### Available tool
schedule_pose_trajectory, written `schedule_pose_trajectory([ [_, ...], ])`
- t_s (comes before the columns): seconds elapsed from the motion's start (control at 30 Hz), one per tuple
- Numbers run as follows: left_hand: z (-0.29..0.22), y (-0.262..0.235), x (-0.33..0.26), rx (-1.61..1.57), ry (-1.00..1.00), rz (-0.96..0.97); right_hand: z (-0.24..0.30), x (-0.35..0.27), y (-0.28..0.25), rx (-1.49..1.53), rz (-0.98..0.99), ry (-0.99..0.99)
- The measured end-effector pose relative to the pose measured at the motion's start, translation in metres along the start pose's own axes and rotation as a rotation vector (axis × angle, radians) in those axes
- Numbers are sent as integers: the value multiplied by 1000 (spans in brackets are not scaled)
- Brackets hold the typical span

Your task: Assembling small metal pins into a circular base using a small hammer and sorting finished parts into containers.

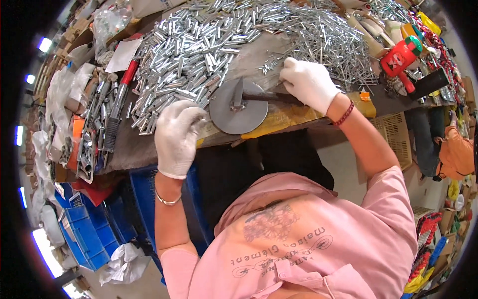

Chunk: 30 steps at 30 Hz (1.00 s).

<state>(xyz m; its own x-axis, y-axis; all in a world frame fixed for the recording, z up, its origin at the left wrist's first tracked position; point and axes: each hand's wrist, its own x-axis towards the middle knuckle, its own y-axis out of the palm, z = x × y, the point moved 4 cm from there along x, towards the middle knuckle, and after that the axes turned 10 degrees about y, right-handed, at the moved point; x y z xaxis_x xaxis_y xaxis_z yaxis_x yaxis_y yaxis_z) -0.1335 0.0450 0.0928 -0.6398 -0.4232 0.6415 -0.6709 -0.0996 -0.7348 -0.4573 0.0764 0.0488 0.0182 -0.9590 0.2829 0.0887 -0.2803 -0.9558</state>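
White gloves cover both my hands. My left hand (177, 137) is held at the bench edge, left of a round grey metal disc (224, 112), its fingers curled in and pressed together. Just beyond it spreads a heap of short shiny metal tubes (184, 60). A hammer (279, 97) lies with its head on the disc and its dark handle pointing right. Beyond the handle, my right hand (308, 82) is closed beside a pile of thin metal pins (323, 42). Whatever either hand's fingers hold is hidden by the gloves.
A red tool (130, 72) and other hand tools lie at the left end of the bench. To the right stands a red bottle (401, 57) with a green top. Blue bins (89, 234) sit below left. Another person (455, 152) is at the far right.
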Motion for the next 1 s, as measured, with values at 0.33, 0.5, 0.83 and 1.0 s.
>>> schedule_pose_trajectory([
  [0.33,-29,49,-6,-193,-112,79,77,-33,-22,497,-10,-90],
  [0.5,-21,43,-12,-178,-153,47,90,-40,-12,438,56,-41],
  [0.83,-25,43,-12,-205,-160,12,97,-34,-4,366,-4,-112],
  [1.0,-21,44,-15,-286,-226,31,97,-32,-2,390,-10,-109],
])
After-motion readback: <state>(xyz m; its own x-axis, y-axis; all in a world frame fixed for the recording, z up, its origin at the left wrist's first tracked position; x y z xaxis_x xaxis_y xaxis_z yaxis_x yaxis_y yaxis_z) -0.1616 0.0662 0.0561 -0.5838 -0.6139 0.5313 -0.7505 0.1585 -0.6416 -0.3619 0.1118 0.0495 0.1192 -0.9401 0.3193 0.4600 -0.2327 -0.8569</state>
